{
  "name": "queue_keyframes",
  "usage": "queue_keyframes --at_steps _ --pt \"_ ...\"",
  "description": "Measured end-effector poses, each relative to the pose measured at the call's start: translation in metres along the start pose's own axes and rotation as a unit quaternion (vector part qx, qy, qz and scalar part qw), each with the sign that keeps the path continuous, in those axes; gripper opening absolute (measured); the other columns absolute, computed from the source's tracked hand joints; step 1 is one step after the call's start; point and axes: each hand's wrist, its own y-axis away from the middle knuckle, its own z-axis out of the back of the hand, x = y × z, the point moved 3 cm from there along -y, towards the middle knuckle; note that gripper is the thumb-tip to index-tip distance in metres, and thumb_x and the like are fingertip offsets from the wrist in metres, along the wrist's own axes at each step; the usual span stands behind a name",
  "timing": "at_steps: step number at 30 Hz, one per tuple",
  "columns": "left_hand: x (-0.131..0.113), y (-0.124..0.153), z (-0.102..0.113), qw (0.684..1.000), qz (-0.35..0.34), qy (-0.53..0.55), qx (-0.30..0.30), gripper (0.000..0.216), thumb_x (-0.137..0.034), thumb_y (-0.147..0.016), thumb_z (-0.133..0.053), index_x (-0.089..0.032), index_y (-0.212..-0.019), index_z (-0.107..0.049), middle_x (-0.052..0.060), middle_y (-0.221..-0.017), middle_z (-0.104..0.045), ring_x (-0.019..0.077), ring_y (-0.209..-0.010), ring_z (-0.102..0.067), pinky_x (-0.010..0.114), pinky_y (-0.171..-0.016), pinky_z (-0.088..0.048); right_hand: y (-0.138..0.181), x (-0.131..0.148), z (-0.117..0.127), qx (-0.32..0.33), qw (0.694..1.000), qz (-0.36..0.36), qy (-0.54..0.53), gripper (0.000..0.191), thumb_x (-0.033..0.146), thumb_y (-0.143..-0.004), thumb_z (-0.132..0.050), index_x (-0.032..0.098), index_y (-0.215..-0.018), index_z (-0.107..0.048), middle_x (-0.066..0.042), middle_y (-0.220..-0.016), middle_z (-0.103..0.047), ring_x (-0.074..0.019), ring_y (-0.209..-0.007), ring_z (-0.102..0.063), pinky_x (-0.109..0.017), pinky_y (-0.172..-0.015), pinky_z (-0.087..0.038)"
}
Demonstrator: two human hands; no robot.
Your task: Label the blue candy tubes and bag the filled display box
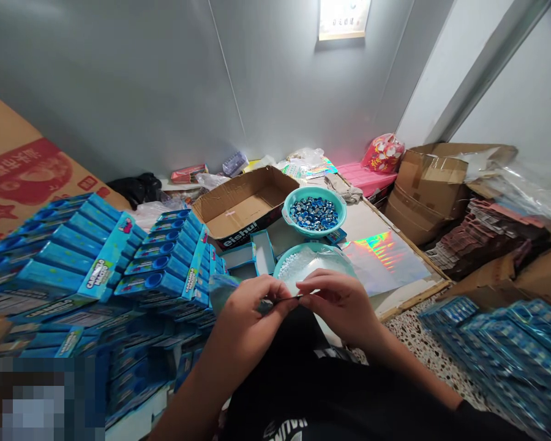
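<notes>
My left hand (252, 300) and my right hand (342, 300) meet low in front of me, thumbs and fingertips pinched together. Between them is a small, thin, dark-edged piece (288, 298), mostly covered by the fingers, so its kind does not show. Just beyond the hands is a turquoise bowl (279, 262) with small white pellets and a clear plastic sheet or bag (321, 254). Behind it, a second turquoise bowl (343, 214) holds many shiny blue and silver pieces (314, 213). A bluish translucent wrap (221, 291) shows beside my left hand.
Stacked blue printed boxes (158, 269) crowd the left. An open cardboard carton (220, 220) stands beyond, with small blue box trays (252, 254) before it. A shiny holographic sheet (386, 260) lies right on the board. Blue packs (509, 349) and cartons (425, 190) fill the right.
</notes>
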Motion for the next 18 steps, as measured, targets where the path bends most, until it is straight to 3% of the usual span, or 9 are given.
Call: queue_keyframes --at_steps 7,11,18 --pt "0.0 0.0 0.0 0.995 -0.093 0.012 -0.028 0.006 -0.025 -0.083 -0.075 -0.024 -0.083 -0.07 -0.004 -0.079 -0.073 0.0137 -0.077 -0.067 0.026 -0.077 -0.051 0.001 0.014 0.011 0.062 0.979 0.14 0.135 0.023 0.014 -0.09 -0.065 0.028 -0.104 -0.076 -0.004 -0.088 -0.071 -0.0155 -0.078 -0.067 -0.028 -0.068 -0.055" --pt "0.004 -0.001 -0.003 0.994 -0.103 0.015 -0.02 0.003 -0.024 -0.084 -0.074 -0.024 -0.088 -0.073 -0.002 -0.084 -0.075 0.014 -0.08 -0.069 0.025 -0.077 -0.053 0.001 0.012 0.012 0.058 0.975 0.13 0.173 0.025 0.015 -0.091 -0.063 0.026 -0.111 -0.073 -0.005 -0.091 -0.071 -0.0163 -0.08 -0.067 -0.028 -0.07 -0.056" --pt "0.002 -0.005 -0.006 0.997 -0.078 -0.006 0.027 0.006 -0.022 -0.09 -0.066 -0.022 -0.089 -0.072 -0.001 -0.085 -0.074 0.0142 -0.08 -0.067 0.025 -0.073 -0.051 0.001 0.013 0.008 0.071 0.96 0.126 0.24 0.014 0.012 -0.093 -0.058 0.019 -0.098 -0.068 -0.004 -0.086 -0.067 -0.0151 -0.08 -0.064 -0.027 -0.072 -0.052"
